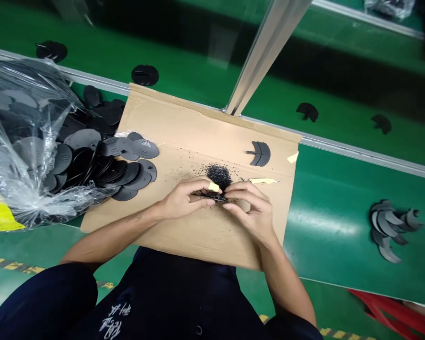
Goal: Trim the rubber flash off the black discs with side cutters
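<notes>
Both hands meet over a brown cardboard sheet (198,132) lying on a green table. My left hand (184,198) and my right hand (250,208) pinch a thin black plastic part (212,198) between their fingertips, edge-on to the camera. A pale tape wrap shows on my left thumb. Just beyond the fingers lies a small heap of black plastic crumbs (218,174). One black half-disc part (259,153) rests alone on the cardboard to the upper right.
A clear plastic bag (24,141) spills several black discs (127,165) at the left. Curved grey-black pieces (389,226) are piled at the right. Beyond a metal rail (357,153), a green belt carries scattered black parts (145,74). A slanted metal bar (265,47) rises behind the cardboard.
</notes>
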A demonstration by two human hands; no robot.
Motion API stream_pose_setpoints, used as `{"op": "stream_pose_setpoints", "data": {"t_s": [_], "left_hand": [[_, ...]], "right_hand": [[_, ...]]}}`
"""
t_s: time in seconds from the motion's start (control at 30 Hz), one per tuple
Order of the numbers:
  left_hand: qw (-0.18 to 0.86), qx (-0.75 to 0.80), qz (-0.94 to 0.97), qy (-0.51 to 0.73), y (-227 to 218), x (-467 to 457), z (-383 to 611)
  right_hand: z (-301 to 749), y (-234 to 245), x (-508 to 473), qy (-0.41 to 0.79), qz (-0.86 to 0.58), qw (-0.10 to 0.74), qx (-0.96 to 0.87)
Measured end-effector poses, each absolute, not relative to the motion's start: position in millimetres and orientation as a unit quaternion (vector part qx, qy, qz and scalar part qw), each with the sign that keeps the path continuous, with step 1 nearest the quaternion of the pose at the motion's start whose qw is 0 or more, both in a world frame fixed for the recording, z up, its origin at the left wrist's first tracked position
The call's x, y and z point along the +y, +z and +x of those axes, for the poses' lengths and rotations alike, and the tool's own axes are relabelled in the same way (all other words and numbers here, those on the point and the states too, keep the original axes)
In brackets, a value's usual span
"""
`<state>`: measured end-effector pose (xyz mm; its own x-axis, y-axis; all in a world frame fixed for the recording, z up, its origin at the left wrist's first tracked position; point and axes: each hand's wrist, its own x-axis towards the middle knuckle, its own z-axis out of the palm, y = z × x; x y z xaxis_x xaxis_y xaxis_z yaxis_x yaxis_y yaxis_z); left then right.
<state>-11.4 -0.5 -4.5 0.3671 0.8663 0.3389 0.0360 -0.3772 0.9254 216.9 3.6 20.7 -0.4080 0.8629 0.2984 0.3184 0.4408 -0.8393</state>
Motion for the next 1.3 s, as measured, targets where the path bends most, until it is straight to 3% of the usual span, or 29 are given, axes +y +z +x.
{"op": "stream_pose_setpoints", "data": {"t_s": [0.2, 0.3, 0.47, 0.67, 1.3], "left_hand": [[0.368, 0.318, 0.710, 0.510, -5.0, 4.0, -12.5], [0.355, 0.316, 0.710, 0.520, -6.4, 4.5, -12.4], [0.347, 0.316, 0.709, 0.526, -7.7, 4.8, -11.2], [0.347, 0.326, 0.711, 0.518, -7.6, 5.4, -11.9], [0.414, 0.326, 0.686, 0.501, -12.3, 2.9, -10.7]], "right_hand": [[277.0, 7.9, 17.8, 0.143, -0.492, 0.157, -0.844], [291.9, -2.0, 17.3, 0.095, -0.513, 0.119, -0.845], [277.2, 2.8, 14.0, 0.118, -0.491, 0.182, -0.844], [242.3, 22.2, 18.8, 0.270, -0.400, 0.309, -0.820], [239.8, 17.4, 17.0, 0.163, -0.313, 0.307, -0.884]]}}
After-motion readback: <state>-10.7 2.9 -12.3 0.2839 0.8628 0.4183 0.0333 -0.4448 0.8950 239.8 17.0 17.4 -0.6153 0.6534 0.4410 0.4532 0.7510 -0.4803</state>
